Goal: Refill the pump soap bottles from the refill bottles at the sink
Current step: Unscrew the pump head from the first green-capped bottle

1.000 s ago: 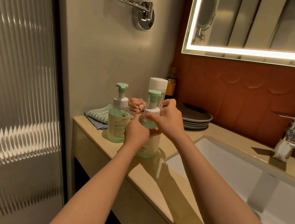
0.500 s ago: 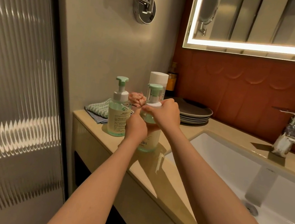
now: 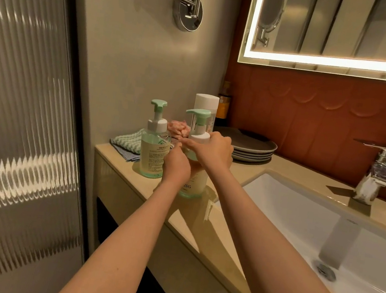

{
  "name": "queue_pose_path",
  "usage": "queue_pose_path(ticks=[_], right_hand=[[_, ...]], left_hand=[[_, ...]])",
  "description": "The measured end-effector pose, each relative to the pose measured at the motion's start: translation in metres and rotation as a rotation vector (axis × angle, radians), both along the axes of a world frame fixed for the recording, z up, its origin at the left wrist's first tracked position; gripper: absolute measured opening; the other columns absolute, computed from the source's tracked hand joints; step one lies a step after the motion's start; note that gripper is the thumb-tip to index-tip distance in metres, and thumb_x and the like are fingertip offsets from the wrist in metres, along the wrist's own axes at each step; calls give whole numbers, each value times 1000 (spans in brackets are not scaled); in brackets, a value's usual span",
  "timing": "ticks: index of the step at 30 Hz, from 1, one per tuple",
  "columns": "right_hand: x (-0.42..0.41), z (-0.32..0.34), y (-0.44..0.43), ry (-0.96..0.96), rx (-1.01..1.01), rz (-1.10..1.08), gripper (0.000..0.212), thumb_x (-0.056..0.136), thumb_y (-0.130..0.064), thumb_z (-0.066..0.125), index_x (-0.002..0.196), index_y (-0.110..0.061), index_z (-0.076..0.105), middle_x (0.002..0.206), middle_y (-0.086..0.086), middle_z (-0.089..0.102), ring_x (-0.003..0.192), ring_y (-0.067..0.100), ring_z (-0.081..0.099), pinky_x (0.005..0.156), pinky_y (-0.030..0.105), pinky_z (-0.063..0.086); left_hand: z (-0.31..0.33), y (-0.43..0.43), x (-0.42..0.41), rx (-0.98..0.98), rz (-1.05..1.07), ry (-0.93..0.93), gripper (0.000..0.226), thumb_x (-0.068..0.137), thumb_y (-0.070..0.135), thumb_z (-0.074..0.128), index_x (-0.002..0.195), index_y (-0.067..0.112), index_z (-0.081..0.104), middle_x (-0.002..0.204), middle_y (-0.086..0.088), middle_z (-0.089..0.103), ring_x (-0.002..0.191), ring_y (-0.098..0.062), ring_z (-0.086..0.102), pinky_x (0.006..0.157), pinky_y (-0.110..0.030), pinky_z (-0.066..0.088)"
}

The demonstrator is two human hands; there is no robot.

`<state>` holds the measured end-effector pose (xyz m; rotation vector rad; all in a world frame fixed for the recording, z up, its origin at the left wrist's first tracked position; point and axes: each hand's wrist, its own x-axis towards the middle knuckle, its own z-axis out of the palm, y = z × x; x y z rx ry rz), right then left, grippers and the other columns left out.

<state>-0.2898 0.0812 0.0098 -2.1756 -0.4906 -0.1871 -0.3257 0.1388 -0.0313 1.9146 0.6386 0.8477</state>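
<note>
Two clear pump soap bottles with mint-green pump heads stand on the beige counter left of the sink. My left hand point(image 3: 176, 166) grips the body of the nearer pump bottle point(image 3: 194, 181). My right hand point(image 3: 214, 149) is wrapped around its white pump collar. The second pump bottle point(image 3: 153, 150) stands free just to the left. A tall refill bottle with a white cap point(image 3: 206, 103) stands upright right behind the held bottle, mostly hidden by it.
A folded striped cloth point(image 3: 127, 140) and a pink object point(image 3: 177, 128) lie by the wall. Stacked dark plates point(image 3: 254, 146) sit behind. The white sink basin point(image 3: 302, 211) and chrome faucet point(image 3: 379, 170) are to the right. A ribbed glass door point(image 3: 17, 121) stands left.
My right hand has turned and closed lower around the pump collar. The view has shifted slightly; the bottles have stayed in place.
</note>
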Motion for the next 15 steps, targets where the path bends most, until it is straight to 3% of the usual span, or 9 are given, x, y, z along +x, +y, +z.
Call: queue_pose_path(ticks=[2,4,6,8,11,15], right_hand=[[0,2,-1,-16,27,74,55,69,-52,72,109,-16,63,113,8,61,106,26,56,87,44,50],[-1,4,-5,-36,62,128,45,70,-40,73,107,-15,62,105,6,65,99,23,60,83,43,52],[-2,5,-8,-44,93,158,47,71,-30,70,113,-15,55,106,5,65,99,24,60,84,45,52],[-4,6,-11,1,128,179,56,71,-25,69,121,-16,46,110,6,63,102,26,59,88,47,50],[-8,1,-11,38,152,142,67,71,-40,76,119,-13,38,113,5,60,104,25,57,91,46,46],[-13,-7,-4,-68,84,24,61,71,-49,74,107,-17,37,112,3,61,105,25,58,91,44,43]], left_hand=[[0,3,4,-119,-23,-45,31,94,0,35,121,0,51,115,-20,58,110,-37,54,94,-42,45],[-1,4,6,-120,-9,-1,32,92,0,38,120,5,53,116,-15,59,108,-33,54,88,-39,46],[-3,5,9,-84,23,26,29,91,2,48,118,5,56,114,-14,61,105,-31,57,78,-33,44],[-2,3,7,-105,29,14,27,90,1,51,116,-1,55,111,-17,61,105,-33,57,79,-34,44],[-1,-3,1,-233,-75,-121,18,89,2,48,104,4,55,102,-15,59,97,-29,55,86,-37,46],[-1,-2,0,-359,-13,-164,26,89,5,33,74,14,52,74,-7,52,79,-22,52,65,-29,43]])
